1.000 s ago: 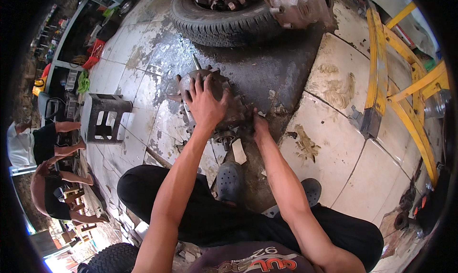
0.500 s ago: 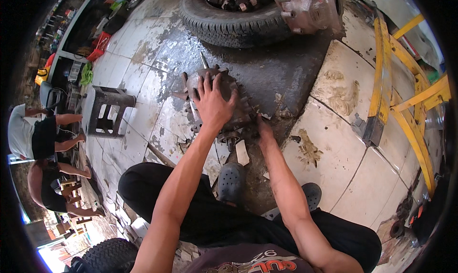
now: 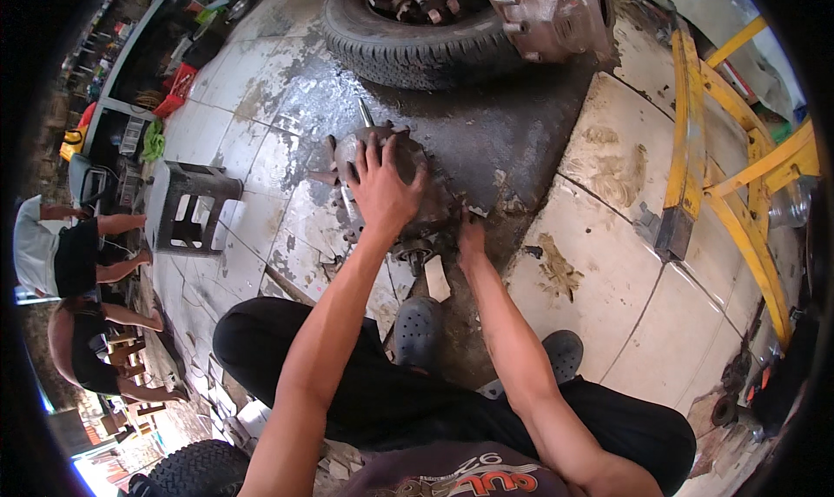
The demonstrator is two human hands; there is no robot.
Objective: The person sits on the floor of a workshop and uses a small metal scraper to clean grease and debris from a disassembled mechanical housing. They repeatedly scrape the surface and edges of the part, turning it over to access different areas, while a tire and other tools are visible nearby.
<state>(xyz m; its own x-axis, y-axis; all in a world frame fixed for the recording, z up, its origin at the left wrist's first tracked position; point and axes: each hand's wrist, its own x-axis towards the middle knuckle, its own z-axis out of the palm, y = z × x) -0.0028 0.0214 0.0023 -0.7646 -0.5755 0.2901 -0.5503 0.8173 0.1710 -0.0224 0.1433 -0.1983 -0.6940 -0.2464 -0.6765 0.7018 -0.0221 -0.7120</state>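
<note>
A greasy, dark metal gearbox casing (image 3: pixel 423 203) sits on the floor before me, with a thin bright shaft (image 3: pixel 366 115) sticking out at its far end and a round shaft end (image 3: pixel 415 255) at its near side. My left hand (image 3: pixel 383 188) lies over the top of the casing, fingers spread. At the casing's near right edge is my right hand (image 3: pixel 471 238), its fingers closed against the rim; the fingertips are partly lost in the dark grease.
Beyond the casing lies a tyre (image 3: pixel 426 58) with metal parts on it, including a large reddish-brown housing (image 3: pixel 556 19). A yellow steel frame (image 3: pixel 686 132) stands at right, a dark plastic stool (image 3: pixel 193 206) at left. Two people (image 3: pixel 82 245) bend over at far left.
The whole view has shifted slightly, so the scene sits a little further left. Both hands stay on the casing, the right one moving only a touch along its edge.
</note>
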